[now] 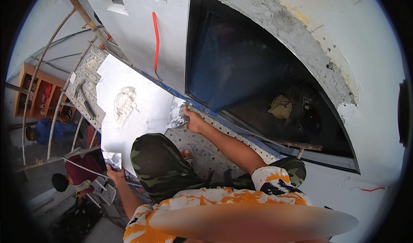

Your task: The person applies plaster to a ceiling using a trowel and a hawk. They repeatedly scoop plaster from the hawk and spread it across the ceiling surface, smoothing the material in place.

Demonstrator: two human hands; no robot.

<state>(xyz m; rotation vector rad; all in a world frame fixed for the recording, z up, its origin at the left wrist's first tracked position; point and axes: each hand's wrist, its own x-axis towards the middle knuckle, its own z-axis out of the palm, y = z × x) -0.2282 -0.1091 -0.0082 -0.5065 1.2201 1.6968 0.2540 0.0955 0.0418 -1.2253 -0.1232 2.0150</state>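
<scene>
My left hand [115,173] is closed on a small, shiny, flat metal plate [112,160] with grey smears, like a scraper blade, at the near left edge of a large white sheet [148,94]. In my right hand [195,121], fingers closed, is another smeared, shiny metal plate [178,114], at the sheet's right end. On the sheet lies a lumpy patch of whitish paste or powder [125,103], apart from both hands. The sheet rests on a perforated metal platform [206,150], beside my bent knee in camouflage trousers.
A hammer [85,100] lies on the platform's far left. A wall with red conduit [156,41] and a dark window [241,66] stands ahead and right. Scaffold poles [55,114] line the left; below are two people [81,174] and an orange shelf [41,92]. A pipe [301,146] juts at right.
</scene>
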